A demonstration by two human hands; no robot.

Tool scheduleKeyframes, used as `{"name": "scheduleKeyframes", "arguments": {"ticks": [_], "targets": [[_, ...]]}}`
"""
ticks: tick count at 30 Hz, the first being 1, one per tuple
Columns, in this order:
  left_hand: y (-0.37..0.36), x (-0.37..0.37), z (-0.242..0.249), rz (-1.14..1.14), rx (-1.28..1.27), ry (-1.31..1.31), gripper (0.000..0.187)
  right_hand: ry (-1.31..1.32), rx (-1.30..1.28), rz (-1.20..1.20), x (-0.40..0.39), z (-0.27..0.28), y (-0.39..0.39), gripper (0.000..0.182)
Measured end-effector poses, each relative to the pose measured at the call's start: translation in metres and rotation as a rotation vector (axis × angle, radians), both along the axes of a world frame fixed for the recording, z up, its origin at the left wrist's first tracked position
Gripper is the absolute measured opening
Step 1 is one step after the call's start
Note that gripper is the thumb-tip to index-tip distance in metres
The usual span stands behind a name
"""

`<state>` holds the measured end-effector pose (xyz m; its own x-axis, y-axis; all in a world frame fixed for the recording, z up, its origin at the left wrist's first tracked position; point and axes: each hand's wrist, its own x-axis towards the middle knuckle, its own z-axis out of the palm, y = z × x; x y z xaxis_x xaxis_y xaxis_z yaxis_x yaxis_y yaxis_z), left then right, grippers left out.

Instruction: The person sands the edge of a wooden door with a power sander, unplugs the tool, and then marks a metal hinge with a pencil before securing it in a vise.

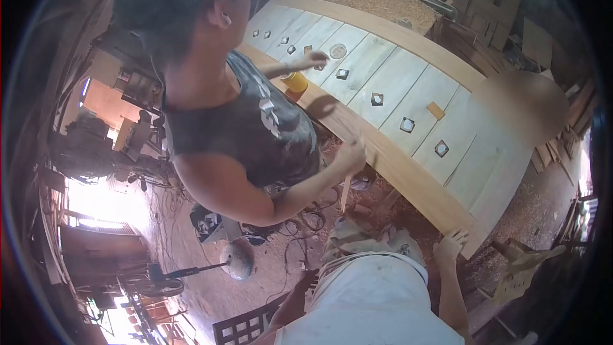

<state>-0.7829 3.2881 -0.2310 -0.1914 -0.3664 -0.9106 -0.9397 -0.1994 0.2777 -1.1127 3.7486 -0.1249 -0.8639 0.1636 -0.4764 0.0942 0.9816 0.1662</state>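
My right hand [450, 246] rests at the near corner of a long wooden door panel [434, 207], its fingers laid over the edge. My left hand [308, 279] is low beside my waist, in shadow, and its fingers are hard to make out. Along the panel's pale boards runs a row of small dark diamond-shaped patches [407, 124] with white centres. A loose tan square [435, 110] and a round disc [338, 51] also lie on the boards.
To my left, a co-worker in a dark tank top [255, 115] reaches one hand over the panel and grips a thin stick in the other. A yellow container [294, 82] stands on the panel's edge. Cables [300, 223] lie on the floor. A blurred shape [523, 108] covers the right end.
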Motion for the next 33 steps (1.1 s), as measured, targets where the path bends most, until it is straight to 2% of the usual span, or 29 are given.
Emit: {"name": "scheduleKeyframes", "arguments": {"ticks": [2, 5, 8, 10, 12, 14, 16, 17, 18, 20, 21, 23, 27, 30, 33], "targets": [[0.010, 0.017, -0.003, 0.066, 0.001, -0.034, 0.044, -0.053, 0.034, 0.004, -0.005, -0.012, 0.005, 0.117], [0.025, 0.034, -0.007, 0.168, 0.020, -0.038, 0.047, -0.034, 0.184, 0.175, -0.009, -0.017, 0.011, 0.096], [0.036, 0.042, -0.004, 0.097, -0.075, 0.000, 0.044, -0.027, -0.143, 0.144, -0.030, -0.031, 0.028, 0.085], [0.036, 0.046, -0.005, 0.048, -0.136, 0.021, 0.039, -0.024, -0.254, 0.233, -0.047, 0.007, 0.004, 0.070], [0.032, 0.060, -0.026, 0.056, -0.143, 0.081, 0.035, 0.077, -0.349, 0.363, -0.050, 0.015, -0.019, 0.055], [0.027, 0.084, -0.059, -0.070, -0.202, 0.290, 0.027, -0.024, -0.493, 0.277, -0.052, 0.021, -0.043, 0.058], [0.039, 0.122, -0.079, -0.196, -0.386, 0.455, 0.020, -0.127, -0.605, 0.342, -0.044, 0.007, -0.081, 0.060], [0.050, 0.145, -0.086, -0.152, -0.449, 0.476, 0.017, -0.149, -0.648, 0.407, -0.033, -0.004, -0.092, 0.060], [0.052, 0.158, -0.078, 0.038, -0.334, 0.422, 0.021, -0.163, -0.697, 0.462, -0.026, -0.017, -0.107, 0.060], [0.053, 0.172, -0.051, 0.470, -0.161, 0.307, 0.030, -0.306, -0.686, 0.566, 0.004, -0.046, -0.123, 0.056], [0.050, 0.173, -0.015, 0.788, 0.004, 0.187, 0.033, -0.356, -0.680, 0.588, 0.018, -0.051, -0.135, 0.054], [0.056, 0.208, -0.025, 0.772, -0.014, 0.113, 0.037, -0.509, -0.568, 0.732, 0.048, -0.041, -0.164, 0.048], [0.079, 0.268, -0.015, 0.728, -0.012, -0.025, 0.046, -0.761, -0.627, 0.539, 0.066, -0.111, -0.155, 0.041], [0.088, 0.312, -0.010, 0.724, -0.117, -0.003, 0.046, -0.836, -0.555, 0.556, 0.070, -0.142, -0.181, 0.040], [0.084, 0.345, 0.028, 1.063, -0.171, 0.106, 0.045, -0.859, -0.493, 0.616, 0.071, -0.159, -0.223, 0.040]]}}
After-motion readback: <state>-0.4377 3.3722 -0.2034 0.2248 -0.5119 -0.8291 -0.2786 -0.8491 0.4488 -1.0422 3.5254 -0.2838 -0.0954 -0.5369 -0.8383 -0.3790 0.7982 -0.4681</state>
